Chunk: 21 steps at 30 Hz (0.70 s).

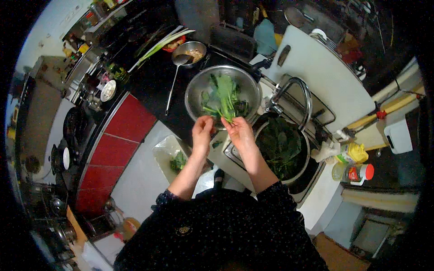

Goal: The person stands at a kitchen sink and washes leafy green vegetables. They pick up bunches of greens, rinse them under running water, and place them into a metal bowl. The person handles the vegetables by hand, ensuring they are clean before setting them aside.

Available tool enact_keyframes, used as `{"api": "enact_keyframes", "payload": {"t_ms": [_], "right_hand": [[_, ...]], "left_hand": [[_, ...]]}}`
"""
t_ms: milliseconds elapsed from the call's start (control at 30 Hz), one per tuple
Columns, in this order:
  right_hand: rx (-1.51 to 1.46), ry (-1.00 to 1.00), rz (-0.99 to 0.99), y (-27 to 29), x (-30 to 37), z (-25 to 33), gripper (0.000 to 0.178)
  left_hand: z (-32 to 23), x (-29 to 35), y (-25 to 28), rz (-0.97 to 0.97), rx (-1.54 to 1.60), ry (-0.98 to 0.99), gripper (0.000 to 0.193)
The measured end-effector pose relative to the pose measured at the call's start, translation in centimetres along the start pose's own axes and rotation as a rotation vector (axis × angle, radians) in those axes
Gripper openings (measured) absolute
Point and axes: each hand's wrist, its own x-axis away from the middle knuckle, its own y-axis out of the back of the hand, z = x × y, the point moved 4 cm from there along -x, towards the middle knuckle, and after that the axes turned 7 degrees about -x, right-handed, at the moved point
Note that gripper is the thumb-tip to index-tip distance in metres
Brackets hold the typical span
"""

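Head view: holding leafy stems (pixel 224 95) by their lower ends in a closed pinch of the right hand (pixel 242 134), over the steel bowl (pixel 193 95); with left hand (pixel 203 133) curled close beside, cannot tell whether around anything.

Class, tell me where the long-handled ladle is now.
In the head view, the ladle lies left of the large metal bowl, its scoop at the small metal bowl.

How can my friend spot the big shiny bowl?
Start at the black counter. Toward its right, left of the curved faucet, sits a big round metal bowl. It's much wider than the small metal bowl behind it, and bright green stalks reach over it.
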Motion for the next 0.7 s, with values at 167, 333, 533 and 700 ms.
{"api": "enact_keyframes", "payload": {"t_ms": [167, 333, 533, 700], "right_hand": [[0.104, -0.067, 0.027, -0.3, 0.0, -1.6, 0.007], [0.285, -0.147, 0.031, -0.3, 0.5, -2.1, 0.012], [0.46, -0.203, 0.01, -0.3, 0.2, -1.5, 0.012], [0.406, -0.022, 0.062, -0.6, -0.4, -2.0, 0.008]], "left_hand": [[-0.1, -2.1, -0.5, 0.017, 0.082, -0.011, 0.024], [0.2, -3.3, 0.7, 0.038, 0.037, -0.054, 0.019], [-0.3, -2.7, 0.9, 0.024, -0.197, -0.179, 0.012], [-0.2, -1.8, 0.4, -0.054, -0.124, -0.207, 0.005]]}}
